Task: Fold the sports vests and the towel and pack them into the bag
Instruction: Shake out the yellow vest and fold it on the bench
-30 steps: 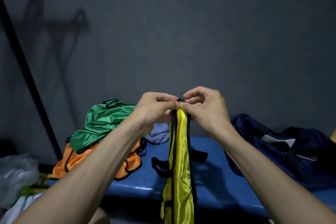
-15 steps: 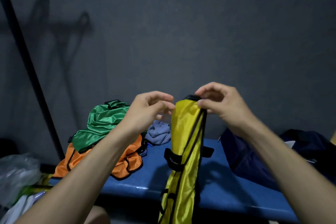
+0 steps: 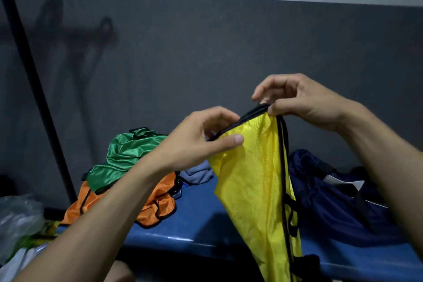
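Above blue padded bench (image 3: 201, 224), both hands' fingers (image 3: 231, 139) pinching shiny black-trimmed yellow vest (image 3: 254, 181).

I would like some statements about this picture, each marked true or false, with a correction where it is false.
1. Both hands hold the yellow vest by its top edge. True: the left hand and the right hand pinch it there.
2. The green vest lies on top of the orange vest. True.
3. The yellow vest lies flat on the bench. False: it hangs from the hands above the bench.
4. The bag is left of the green vest. False: it is at the right end of the bench.
5. The towel is already inside the bag. False: the grey towel lies on the bench beside the orange vest.
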`<act>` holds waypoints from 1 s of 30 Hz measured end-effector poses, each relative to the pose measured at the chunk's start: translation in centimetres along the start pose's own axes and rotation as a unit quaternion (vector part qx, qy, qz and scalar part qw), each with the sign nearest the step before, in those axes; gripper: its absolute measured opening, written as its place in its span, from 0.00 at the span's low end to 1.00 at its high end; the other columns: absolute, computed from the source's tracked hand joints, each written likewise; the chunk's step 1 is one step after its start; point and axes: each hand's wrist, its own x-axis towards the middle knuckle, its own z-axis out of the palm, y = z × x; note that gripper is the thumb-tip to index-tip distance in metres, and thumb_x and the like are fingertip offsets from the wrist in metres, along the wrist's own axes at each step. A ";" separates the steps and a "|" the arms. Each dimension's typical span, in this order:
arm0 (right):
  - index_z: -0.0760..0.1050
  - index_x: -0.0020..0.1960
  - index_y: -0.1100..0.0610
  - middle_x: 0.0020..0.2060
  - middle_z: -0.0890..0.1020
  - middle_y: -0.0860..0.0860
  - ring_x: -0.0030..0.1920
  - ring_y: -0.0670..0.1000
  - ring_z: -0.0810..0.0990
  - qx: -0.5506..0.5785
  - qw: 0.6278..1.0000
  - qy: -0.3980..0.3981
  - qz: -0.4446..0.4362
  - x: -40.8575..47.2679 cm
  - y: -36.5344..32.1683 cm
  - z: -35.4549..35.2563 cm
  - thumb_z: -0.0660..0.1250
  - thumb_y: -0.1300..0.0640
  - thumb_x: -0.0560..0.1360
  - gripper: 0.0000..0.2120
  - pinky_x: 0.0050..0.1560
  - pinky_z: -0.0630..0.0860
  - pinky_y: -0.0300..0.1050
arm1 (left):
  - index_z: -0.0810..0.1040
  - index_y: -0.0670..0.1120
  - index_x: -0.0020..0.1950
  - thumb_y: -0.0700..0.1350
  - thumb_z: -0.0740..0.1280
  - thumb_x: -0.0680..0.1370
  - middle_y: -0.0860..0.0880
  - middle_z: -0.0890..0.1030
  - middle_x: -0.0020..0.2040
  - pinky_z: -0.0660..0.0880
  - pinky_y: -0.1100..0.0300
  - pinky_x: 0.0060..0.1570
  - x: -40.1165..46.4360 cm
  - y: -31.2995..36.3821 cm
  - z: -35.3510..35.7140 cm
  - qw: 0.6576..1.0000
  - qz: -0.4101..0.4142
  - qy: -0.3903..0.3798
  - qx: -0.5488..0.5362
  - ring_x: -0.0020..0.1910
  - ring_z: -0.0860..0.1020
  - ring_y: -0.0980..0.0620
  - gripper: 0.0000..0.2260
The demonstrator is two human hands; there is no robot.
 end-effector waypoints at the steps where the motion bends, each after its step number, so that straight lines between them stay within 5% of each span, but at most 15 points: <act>1: 0.80 0.54 0.59 0.41 0.80 0.52 0.45 0.49 0.76 -0.001 1.000 0.007 -0.001 0.0 0.1 0.1 0.65 0.77 0.74 0.17 0.46 0.73 0.38 | 0.81 0.44 0.58 0.46 0.73 0.78 0.49 0.85 0.52 0.80 0.50 0.53 0.0 0.1 0.2 0.999 -0.011 -0.029 -0.026 0.52 0.84 0.48 0.11; 3: 0.81 0.54 0.60 0.41 0.81 0.52 0.45 0.49 0.77 -0.013 1.000 0.019 -0.005 -0.1 0.3 0.2 0.66 0.77 0.74 0.16 0.46 0.74 0.37 | 0.81 0.41 0.55 0.44 0.73 0.78 0.44 0.86 0.50 0.80 0.49 0.52 -0.1 0.3 0.6 0.996 -0.030 -0.040 -0.068 0.50 0.84 0.43 0.09; 6: 0.81 0.54 0.58 0.44 0.82 0.52 0.48 0.48 0.79 -0.040 0.999 0.034 -0.009 -0.3 0.8 0.5 0.69 0.75 0.74 0.15 0.50 0.75 0.37 | 0.83 0.42 0.51 0.48 0.72 0.78 0.43 0.85 0.45 0.79 0.48 0.49 0.0 0.1 0.2 0.996 -0.054 -0.012 -0.072 0.43 0.82 0.48 0.09; 9: 0.81 0.54 0.60 0.46 0.82 0.54 0.49 0.47 0.80 -0.035 0.997 0.064 -0.016 -0.7 1.4 0.8 0.70 0.74 0.74 0.14 0.53 0.77 0.40 | 0.83 0.41 0.49 0.50 0.69 0.81 0.40 0.84 0.45 0.75 0.47 0.46 0.1 -0.1 -0.9 0.990 -0.104 -0.085 -0.045 0.42 0.79 0.49 0.12; 12: 0.81 0.54 0.60 0.45 0.82 0.53 0.48 0.47 0.81 -0.015 0.997 0.077 -0.008 -0.9 2.2 1.0 0.73 0.72 0.74 0.12 0.53 0.78 0.40 | 0.82 0.48 0.46 0.52 0.70 0.81 0.51 0.83 0.39 0.71 0.65 0.42 0.6 0.4 -2.2 0.975 -0.089 -0.128 0.158 0.40 0.79 0.59 0.09; 15: 0.81 0.55 0.59 0.45 0.81 0.53 0.47 0.47 0.81 0.022 0.997 0.066 0.026 -1.2 3.7 1.3 0.74 0.68 0.74 0.12 0.51 0.78 0.42 | 0.82 0.54 0.47 0.56 0.72 0.78 0.58 0.79 0.37 0.71 0.61 0.38 1.9 2.2 -4.1 0.918 0.007 -0.043 0.394 0.40 0.79 0.57 0.06; 20: 0.79 0.56 0.58 0.46 0.82 0.56 0.47 0.50 0.82 0.160 0.983 0.012 0.089 -1.5 5.5 1.5 0.73 0.67 0.72 0.14 0.50 0.81 0.42 | 0.74 0.48 0.37 0.60 0.70 0.78 0.52 0.76 0.31 0.68 0.55 0.35 3.7 4.6 -6.2 0.843 -0.013 -0.165 0.511 0.32 0.73 0.56 0.18; 24: 0.78 0.55 0.58 0.47 0.83 0.55 0.48 0.51 0.83 0.246 0.963 0.020 0.110 -1.3 6.2 2.0 0.72 0.65 0.71 0.13 0.51 0.82 0.42 | 0.75 0.44 0.40 0.55 0.64 0.82 0.48 0.77 0.34 0.68 0.54 0.38 3.8 5.6 -7.4 0.852 0.007 -0.222 0.474 0.33 0.72 0.51 0.17; 30: 0.76 0.59 0.59 0.37 0.82 0.49 0.35 0.43 0.81 0.271 0.951 0.091 0.117 -0.4 5.6 3.3 0.61 0.68 0.81 0.11 0.50 0.74 0.44 | 0.81 0.50 0.44 0.67 0.60 0.75 0.54 0.80 0.38 0.69 0.52 0.49 4.2 4.9 -8.0 0.823 0.096 -0.104 0.550 0.46 0.72 0.53 0.22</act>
